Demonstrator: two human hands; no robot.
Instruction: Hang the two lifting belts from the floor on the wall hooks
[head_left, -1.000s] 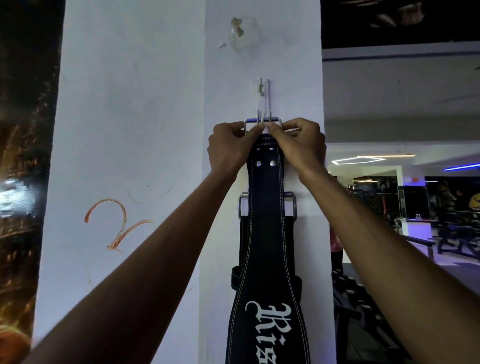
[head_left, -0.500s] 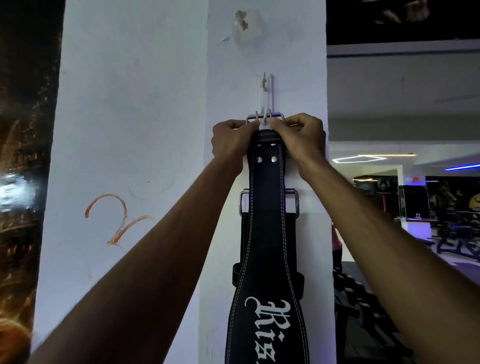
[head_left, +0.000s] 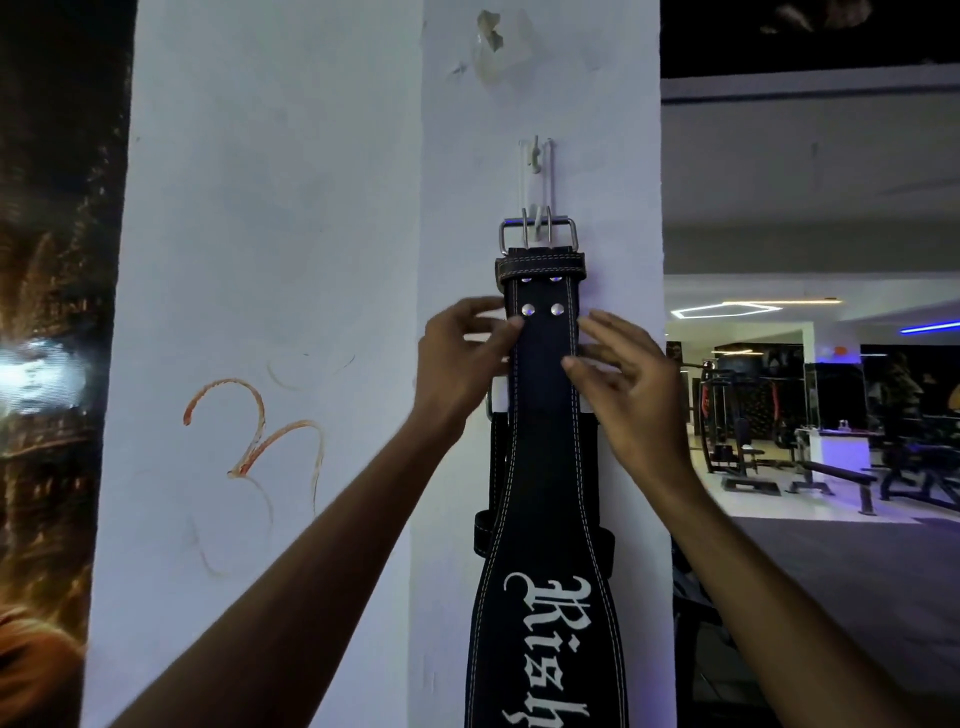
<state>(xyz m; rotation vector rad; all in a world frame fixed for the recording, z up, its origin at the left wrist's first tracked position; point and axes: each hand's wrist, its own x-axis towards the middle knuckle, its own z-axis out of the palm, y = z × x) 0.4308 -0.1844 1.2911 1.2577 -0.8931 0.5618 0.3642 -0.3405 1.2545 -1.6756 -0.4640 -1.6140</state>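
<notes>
A black lifting belt (head_left: 544, 493) with white stitching and white lettering hangs down the white pillar. Its steel buckle (head_left: 537, 235) sits over the wire wall hook (head_left: 537, 171). Behind it a second black belt (head_left: 497, 457) hangs lower, mostly hidden, with part of its buckle showing at the left edge. My left hand (head_left: 465, 358) is at the front belt's left edge, fingers spread and fingertips touching it. My right hand (head_left: 631, 374) is at the right edge, fingers apart, a fingertip resting on the strap. Neither hand grips the belt.
The white pillar (head_left: 270, 260) carries an orange scribble (head_left: 254, 431) at the left and a clear broken hook (head_left: 493, 41) near the top. A dark poster fills the far left. To the right, gym machines and benches (head_left: 810, 447) stand on an open floor.
Both hands let go of the buckle and dropped down to the strap's sides. The buckle now hangs on the hook by itself.
</notes>
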